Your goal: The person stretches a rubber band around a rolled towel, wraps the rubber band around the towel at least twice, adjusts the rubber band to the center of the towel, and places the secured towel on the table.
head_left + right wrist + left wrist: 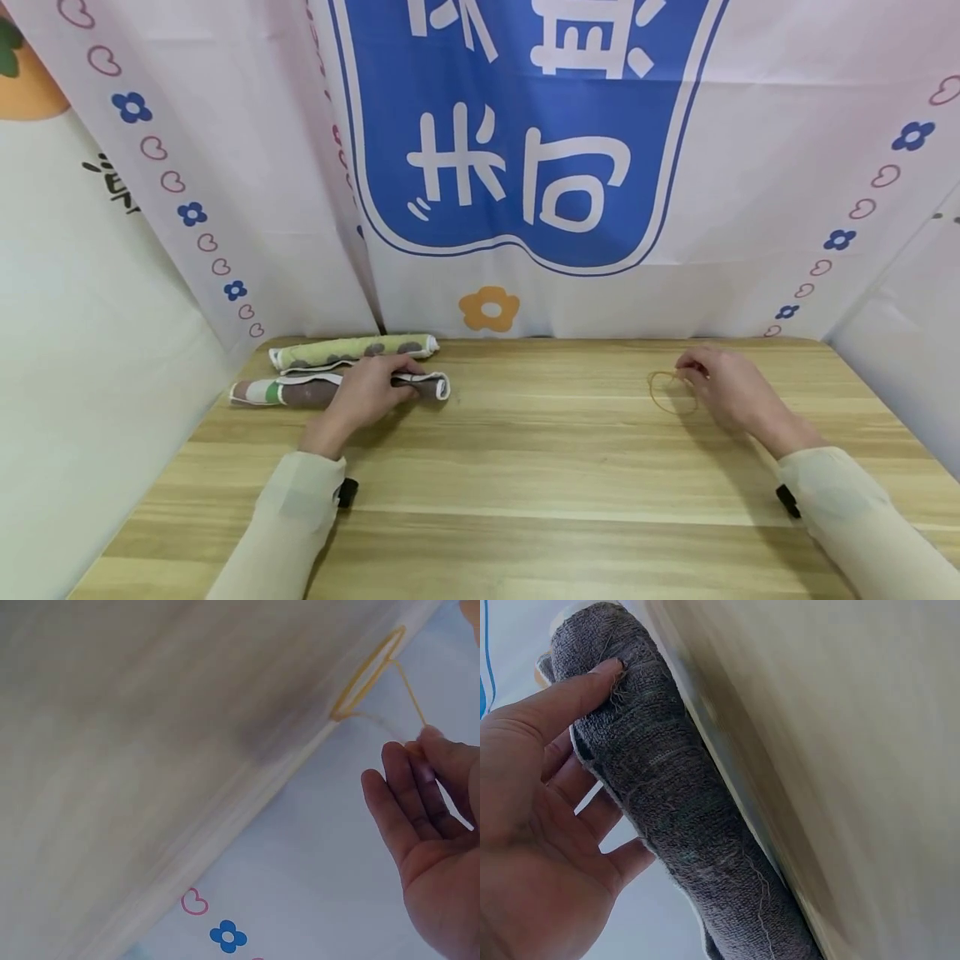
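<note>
My left hand (369, 390) holds a dark grey-brown rolled towel (311, 392) near its right end, the roll lying on the table. In the left wrist view the thumb presses the terry surface of the towel (682, 802), with the fingers bent behind it. Just behind that roll lies a second rolled towel (337, 352), yellow-green with dark spots and white edging. Over on the right, my right hand (729, 390) pinches a thin yellow rubber band (651, 392) between thumb and fingertips. The band (367, 671) hangs in a loose loop, its lower part at the tabletop.
The wood-grain table (540, 467) spans the space between both hands. A white printed cloth (420, 292) with a blue sign hangs along the table's back edge, and pale cloth sides (97, 350) rise at left and right.
</note>
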A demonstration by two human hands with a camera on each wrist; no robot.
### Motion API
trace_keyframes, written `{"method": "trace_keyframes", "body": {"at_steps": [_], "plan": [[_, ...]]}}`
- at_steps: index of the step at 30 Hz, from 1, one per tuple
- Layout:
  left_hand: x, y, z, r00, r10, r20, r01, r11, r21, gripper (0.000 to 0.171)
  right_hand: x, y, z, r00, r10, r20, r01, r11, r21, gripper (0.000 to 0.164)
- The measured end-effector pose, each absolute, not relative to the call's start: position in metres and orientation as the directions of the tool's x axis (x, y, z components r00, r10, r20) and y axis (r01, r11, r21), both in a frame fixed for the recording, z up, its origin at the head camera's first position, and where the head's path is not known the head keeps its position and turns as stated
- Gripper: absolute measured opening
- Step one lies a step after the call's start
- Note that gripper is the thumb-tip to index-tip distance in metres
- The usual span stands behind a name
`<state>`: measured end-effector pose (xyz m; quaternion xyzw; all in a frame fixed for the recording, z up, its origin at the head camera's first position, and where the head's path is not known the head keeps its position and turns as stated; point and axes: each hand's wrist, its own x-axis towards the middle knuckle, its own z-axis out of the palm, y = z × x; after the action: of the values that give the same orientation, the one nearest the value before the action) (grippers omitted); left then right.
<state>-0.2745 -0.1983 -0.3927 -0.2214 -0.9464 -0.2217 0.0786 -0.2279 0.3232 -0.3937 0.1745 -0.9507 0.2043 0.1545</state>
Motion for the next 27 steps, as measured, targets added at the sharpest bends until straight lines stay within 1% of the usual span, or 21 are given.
{"method": "trace_keyframes", "body": {"at_steps": [3,8,11,16,20,24,27], "plan": [[-0.272,-0.195,-0.393,-0.887,0.384,0.256,0.459,0.790,0.406,0.024,-0.229,0.322,-0.392,-0.890,-0.236,0.390,-0.380,0.858,-0.346,0.005],[-0.269,-0.188,-0.390,-0.889,0.372,0.268,0.457,0.769,0.447,0.028,-0.232,0.322,-0.394,-0.851,-0.200,0.485,-0.396,0.851,-0.344,0.004],[-0.269,-0.184,-0.387,-0.889,0.362,0.280,0.456,0.751,0.478,0.029,-0.233,0.322,-0.393,-0.846,-0.171,0.505,-0.390,0.845,-0.367,0.006],[-0.267,-0.176,-0.384,-0.881,0.371,0.292,0.473,0.707,0.526,0.025,-0.230,0.317,-0.386,-0.887,-0.086,0.454,-0.319,0.825,-0.467,0.017],[-0.265,-0.169,-0.383,-0.862,0.390,0.322,0.506,0.666,0.548,0.026,-0.227,0.307,-0.376,-0.917,-0.029,0.397,-0.261,0.798,-0.543,0.026],[-0.264,-0.160,-0.381,-0.843,0.404,0.355,0.538,0.632,0.557,0.026,-0.227,0.294,-0.366,-0.932,-0.004,0.363,-0.238,0.761,-0.603,0.030],[-0.263,-0.152,-0.381,-0.838,0.415,0.355,0.546,0.619,0.565,0.025,-0.227,0.283,-0.360,-0.939,0.004,0.344,-0.231,0.734,-0.639,0.032]]}}
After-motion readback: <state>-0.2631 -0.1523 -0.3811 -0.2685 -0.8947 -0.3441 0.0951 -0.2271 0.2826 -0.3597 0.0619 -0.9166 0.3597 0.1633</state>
